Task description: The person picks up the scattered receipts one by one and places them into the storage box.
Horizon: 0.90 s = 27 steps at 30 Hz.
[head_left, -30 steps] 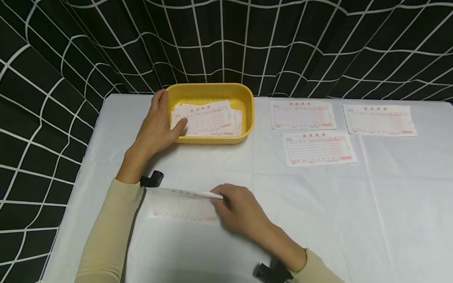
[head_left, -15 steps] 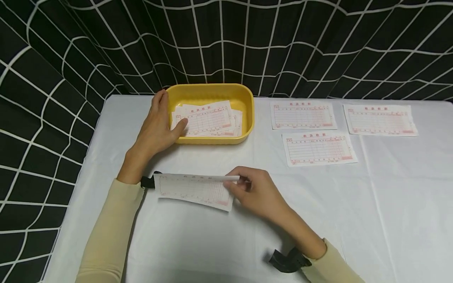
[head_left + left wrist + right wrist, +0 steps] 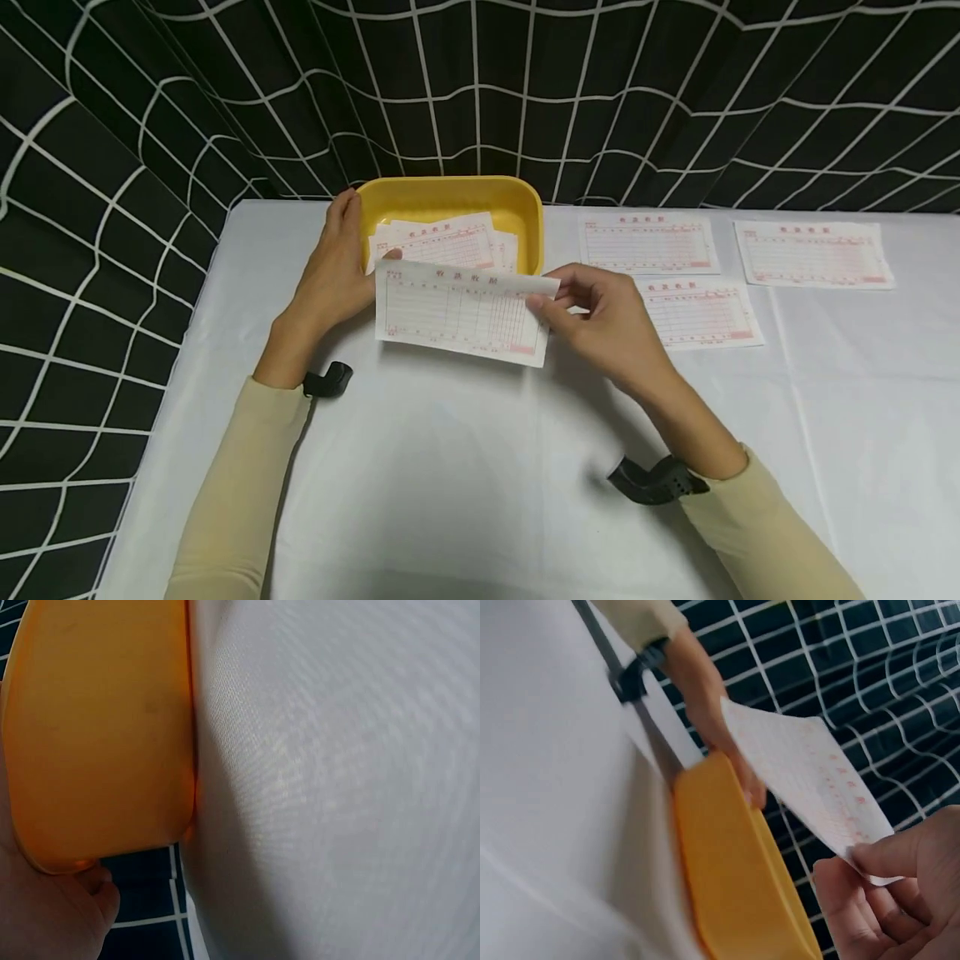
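My left hand [image 3: 330,267] grips the left end of a yellow plastic basin [image 3: 442,192], thumb over the near rim and fingers along the side. Several red-printed receipt slips [image 3: 453,242] lie loosely stacked in it. Between thumb and fingers, my right hand [image 3: 611,325] pinches one receipt slip [image 3: 457,312] by its right end. That slip hangs in the air, overlapping the basin's near side in the head view. In the right wrist view the receipt slip [image 3: 802,765] slants above the basin [image 3: 735,870], held at one corner by the right thumb.
Three more slips lie on the white tablecloth [image 3: 450,483] at the right: a back slip [image 3: 648,242], a far-right slip [image 3: 813,254] and a nearer slip [image 3: 708,312] partly covered by the right hand. A black curtain with white netting [image 3: 480,92] hangs behind and to the left.
The right hand has lifted the receipt slip off the table and carried it up and forward to the basin's near side. The left hand has kept its place on the basin.
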Motion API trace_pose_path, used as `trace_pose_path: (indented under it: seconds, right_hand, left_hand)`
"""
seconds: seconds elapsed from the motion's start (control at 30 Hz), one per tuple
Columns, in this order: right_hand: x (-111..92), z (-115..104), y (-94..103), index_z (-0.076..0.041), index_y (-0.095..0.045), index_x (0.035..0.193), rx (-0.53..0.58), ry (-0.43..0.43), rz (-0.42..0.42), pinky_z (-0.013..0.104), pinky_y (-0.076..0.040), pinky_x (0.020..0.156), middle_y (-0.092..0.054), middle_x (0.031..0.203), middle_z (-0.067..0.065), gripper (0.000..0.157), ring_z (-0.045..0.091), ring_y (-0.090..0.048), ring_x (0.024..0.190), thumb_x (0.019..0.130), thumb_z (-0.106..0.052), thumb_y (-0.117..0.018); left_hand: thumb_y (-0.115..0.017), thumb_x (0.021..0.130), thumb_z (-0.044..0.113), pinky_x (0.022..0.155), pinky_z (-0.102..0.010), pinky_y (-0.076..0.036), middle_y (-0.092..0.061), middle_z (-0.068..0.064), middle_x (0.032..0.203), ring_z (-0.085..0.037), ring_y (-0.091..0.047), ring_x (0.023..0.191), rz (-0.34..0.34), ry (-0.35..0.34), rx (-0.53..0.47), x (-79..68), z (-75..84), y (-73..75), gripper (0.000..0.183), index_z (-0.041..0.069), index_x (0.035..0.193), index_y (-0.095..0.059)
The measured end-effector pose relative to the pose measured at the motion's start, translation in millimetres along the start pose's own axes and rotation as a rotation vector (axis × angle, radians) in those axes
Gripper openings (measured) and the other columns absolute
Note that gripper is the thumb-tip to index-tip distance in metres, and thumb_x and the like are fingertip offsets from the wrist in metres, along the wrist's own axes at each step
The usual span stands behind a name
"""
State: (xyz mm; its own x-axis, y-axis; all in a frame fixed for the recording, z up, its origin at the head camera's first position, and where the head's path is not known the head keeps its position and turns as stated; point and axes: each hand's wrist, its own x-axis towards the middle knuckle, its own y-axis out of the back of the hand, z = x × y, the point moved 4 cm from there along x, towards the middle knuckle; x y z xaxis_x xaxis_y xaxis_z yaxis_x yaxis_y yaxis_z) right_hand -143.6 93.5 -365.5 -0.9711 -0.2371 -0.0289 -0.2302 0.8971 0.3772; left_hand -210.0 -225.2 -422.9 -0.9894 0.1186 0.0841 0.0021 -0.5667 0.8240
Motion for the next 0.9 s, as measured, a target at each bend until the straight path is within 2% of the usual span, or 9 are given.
trace_pose_path:
  seconds: [0.1, 0.2, 0.33, 0.63, 0.8, 0.9]
  right_hand:
    - [15.1, -5.3, 11.9, 0.002, -0.074, 0.108, 0.02, 0.013, 0.027, 0.018, -0.055, 0.061, -0.075, 0.086, -0.001, 0.018, 0.004, -0.07, 0.072, 0.094, -0.009, -0.078]
    - [29.7, -9.1, 20.4, 0.004, -0.074, 0.108, 0.013, 0.033, 0.044, 0.018, -0.056, 0.062, -0.074, 0.085, -0.007, 0.019, 0.004, -0.07, 0.071, 0.094, -0.009, -0.078]
    - [47.8, -12.8, 25.4, 0.003, -0.074, 0.106, -0.012, 0.044, 0.064, 0.018, -0.055, 0.063, -0.072, 0.084, -0.006, 0.016, 0.007, -0.065, 0.071, 0.095, -0.009, -0.076]
    - [82.1, -16.9, 22.1, 0.001, -0.073, 0.102, -0.099, 0.018, 0.082, 0.017, -0.053, 0.064, -0.07, 0.083, 0.001, 0.011, 0.018, -0.066, 0.073, 0.098, -0.009, -0.072]
    - [90.1, -14.3, 18.0, 0.001, -0.074, 0.104, -0.123, -0.004, 0.057, 0.016, -0.053, 0.064, -0.071, 0.088, 0.005, 0.012, 0.013, -0.064, 0.073, 0.097, -0.008, -0.072]
    - [93.1, -13.5, 13.1, 0.002, -0.074, 0.104, -0.157, 0.017, 0.045, 0.015, -0.05, 0.064, -0.07, 0.09, 0.006, 0.013, 0.01, -0.061, 0.074, 0.096, -0.008, -0.075]
  left_hand:
    - [-0.064, 0.096, 0.034, 0.13, -0.052, -0.031, -0.015, -0.017, 0.175, -0.036, -0.031, 0.159, 0.011, -0.013, 0.007, 1.0, 1.4, -0.6, 0.091, 0.0, 0.168, -0.018]
    - [-0.06, 0.096, 0.029, 0.132, -0.051, -0.027, -0.015, -0.017, 0.176, -0.034, -0.025, 0.162, 0.005, -0.016, 0.005, 0.5, 2.1, -1.3, 0.089, -0.001, 0.168, -0.017]
    - [-0.058, 0.099, 0.037, 0.134, -0.052, -0.023, -0.01, -0.015, 0.179, -0.032, -0.017, 0.166, -0.011, 0.004, 0.01, -0.2, 2.4, -1.6, 0.092, -0.001, 0.169, -0.013]
    - [-0.057, 0.1, 0.045, 0.135, -0.051, -0.019, -0.005, -0.014, 0.18, -0.031, -0.013, 0.167, -0.024, 0.019, 0.026, 0.4, 2.8, 0.1, 0.095, -0.003, 0.168, -0.011]
    - [-0.057, 0.099, 0.045, 0.134, -0.051, -0.021, -0.01, -0.015, 0.179, -0.031, -0.016, 0.166, -0.018, 0.008, 0.027, 0.5, 3.1, 0.4, 0.094, -0.002, 0.168, -0.012]
    - [-0.057, 0.099, 0.044, 0.134, -0.051, -0.022, -0.01, -0.015, 0.179, -0.031, -0.017, 0.166, -0.018, 0.011, 0.026, -0.1, 2.6, 0.3, 0.094, -0.001, 0.168, -0.013]
